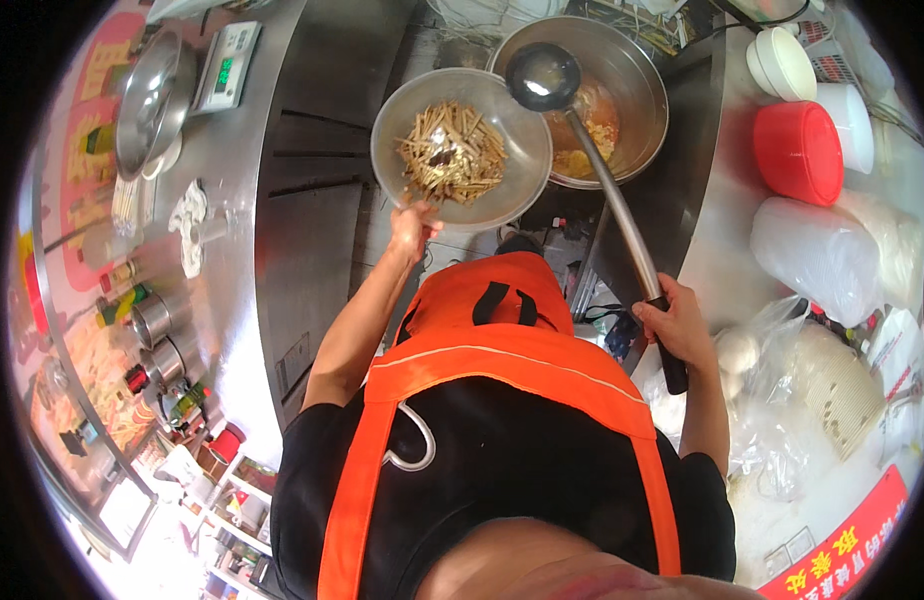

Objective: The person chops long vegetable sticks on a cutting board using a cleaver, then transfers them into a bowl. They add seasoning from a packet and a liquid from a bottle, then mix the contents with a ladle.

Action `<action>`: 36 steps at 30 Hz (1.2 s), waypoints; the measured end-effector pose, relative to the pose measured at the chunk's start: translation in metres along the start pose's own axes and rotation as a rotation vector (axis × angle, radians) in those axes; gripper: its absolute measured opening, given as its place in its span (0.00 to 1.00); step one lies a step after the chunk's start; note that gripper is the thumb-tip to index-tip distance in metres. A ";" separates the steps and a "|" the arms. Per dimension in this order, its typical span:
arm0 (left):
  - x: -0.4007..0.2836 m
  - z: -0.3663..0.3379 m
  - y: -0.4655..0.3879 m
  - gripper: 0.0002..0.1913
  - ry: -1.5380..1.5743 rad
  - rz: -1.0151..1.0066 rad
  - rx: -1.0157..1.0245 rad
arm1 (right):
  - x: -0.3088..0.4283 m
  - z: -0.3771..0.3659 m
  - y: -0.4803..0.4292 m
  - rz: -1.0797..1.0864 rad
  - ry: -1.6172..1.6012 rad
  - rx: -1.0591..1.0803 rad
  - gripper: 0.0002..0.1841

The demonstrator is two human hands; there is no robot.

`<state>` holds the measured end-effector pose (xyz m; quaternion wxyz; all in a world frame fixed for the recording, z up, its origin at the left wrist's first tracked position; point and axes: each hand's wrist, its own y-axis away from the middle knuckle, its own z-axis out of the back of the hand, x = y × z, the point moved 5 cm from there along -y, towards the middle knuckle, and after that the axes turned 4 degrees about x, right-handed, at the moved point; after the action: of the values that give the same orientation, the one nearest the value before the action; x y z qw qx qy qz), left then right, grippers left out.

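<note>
My left hand [415, 228] grips the near rim of a wide metal bowl [523, 161]. Brown stick-like pieces [453, 154] lie heaped in that bowl, with something shiny on top that I cannot name. The long handle of a metal ladle [612, 184] is in my right hand [676, 319], around its black grip. The ladle's round head is over the left part of a large metal pot [653, 127], beside the bowl's right rim. Orange-red liquid with yellowish matter [598, 135] shows in the pot. The bowl overlaps the pot's left edge.
On the left steel counter [233, 161] are a digital scale [227, 67], a metal basin [154, 105], a white cloth [189, 225] and small pots [151, 321]. The right counter [721, 217] carries a red tub [798, 154], white bowls [781, 64] and plastic-wrapped containers [816, 259].
</note>
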<state>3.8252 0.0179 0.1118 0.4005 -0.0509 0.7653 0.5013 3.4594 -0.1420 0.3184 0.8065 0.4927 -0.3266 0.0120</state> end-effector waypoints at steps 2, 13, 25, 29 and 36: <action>-0.003 0.005 -0.002 0.11 0.001 -0.013 0.036 | 0.005 -0.044 0.014 0.132 0.125 -0.028 0.18; -0.009 0.092 0.043 0.12 0.138 -0.017 0.133 | -0.004 -0.135 0.062 0.398 0.459 -0.405 0.16; -0.011 0.365 0.233 0.25 0.462 -0.332 -0.318 | 0.001 -0.074 -0.324 0.154 -0.300 0.453 0.16; 0.002 0.457 0.239 0.29 0.712 -0.292 -0.315 | 0.005 -0.055 -0.380 0.773 -0.373 0.338 0.09; 0.002 0.545 0.202 0.40 1.032 -0.299 -0.149 | -0.032 -0.034 -0.359 0.239 -0.904 0.011 0.13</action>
<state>4.0329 0.5585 0.1613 0.0348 -0.4272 0.8093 0.4017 3.5739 -0.2892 0.0084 0.5736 0.4117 -0.6996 -0.1096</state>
